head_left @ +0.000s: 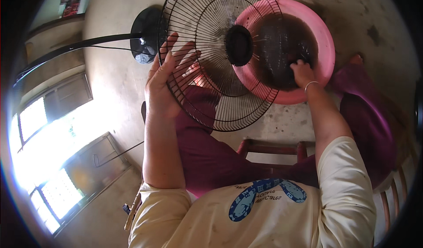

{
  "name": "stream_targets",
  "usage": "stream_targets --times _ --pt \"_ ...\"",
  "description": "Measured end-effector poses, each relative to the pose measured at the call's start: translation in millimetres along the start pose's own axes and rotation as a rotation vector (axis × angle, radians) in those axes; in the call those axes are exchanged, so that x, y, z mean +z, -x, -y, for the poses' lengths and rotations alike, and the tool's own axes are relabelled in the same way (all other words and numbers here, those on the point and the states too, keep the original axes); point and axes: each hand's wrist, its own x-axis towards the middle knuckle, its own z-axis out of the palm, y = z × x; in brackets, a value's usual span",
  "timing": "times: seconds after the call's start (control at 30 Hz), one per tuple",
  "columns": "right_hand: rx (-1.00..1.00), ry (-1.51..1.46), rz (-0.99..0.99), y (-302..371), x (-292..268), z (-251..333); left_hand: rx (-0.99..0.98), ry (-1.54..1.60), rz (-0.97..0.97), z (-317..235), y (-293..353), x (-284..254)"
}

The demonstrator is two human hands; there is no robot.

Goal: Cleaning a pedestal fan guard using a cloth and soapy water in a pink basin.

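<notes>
A round black wire fan grille (207,72) with a solid dark disc at its centre is tilted up in front of me. My left hand (164,78) grips it by the left rim, some fingers showing behind the wires. The grille's right part overlaps a pink basin (325,41) of dark, murky water (286,41). Over the water, at the basin's near right side, my right hand (303,73) is closed, knuckles up. Something dark seems to be at its fingertips, but I cannot make out what it is.
A fan stand's black round base (147,34) and long dark pole (83,44) are at the upper left. A reddish wooden stool or chair frame (273,147) shows between my legs. Bright windows (59,195) stand at the left. The concrete floor (374,10) has dark wet patches.
</notes>
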Motion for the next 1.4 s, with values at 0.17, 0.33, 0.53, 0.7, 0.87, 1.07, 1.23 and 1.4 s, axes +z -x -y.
stream_targets --times 0.17,0.33,0.53,0.7,0.87,1.07,1.23,1.4 --pt "0.32 -1.503 -0.241 -12.9 -31.2 -32.3 -0.019 0.006 0.022 2.6 -7.6 1.5" --pt "-0.402 -1.865 0.01 29.7 -145.7 86.5 -0.043 0.004 0.035 5.9 -7.0 10.9" --pt "-0.631 -1.285 -0.735 91.9 -181.1 266.2 -0.085 0.224 0.145 19.1 -7.6 39.4" --pt "-0.382 -0.821 -0.901 45.3 -147.5 240.8 -0.021 -0.112 -0.082 11.3 4.8 50.7" --pt "-0.21 -0.856 -0.859 19.8 -152.8 219.7 -0.028 -0.093 0.018 15.5 -0.6 48.5" --pt "-0.573 -1.009 -1.129 43.0 -189.4 274.0 -0.061 0.001 -0.011 12.2 2.9 54.7" --pt "-0.021 -0.889 -0.702 -14.4 -162.6 198.2 0.025 -0.123 0.103 14.8 13.3 57.8" --pt "-0.146 -1.093 -1.016 -22.1 -174.6 194.3 0.332 -0.249 0.292 25.6 13.0 55.8"
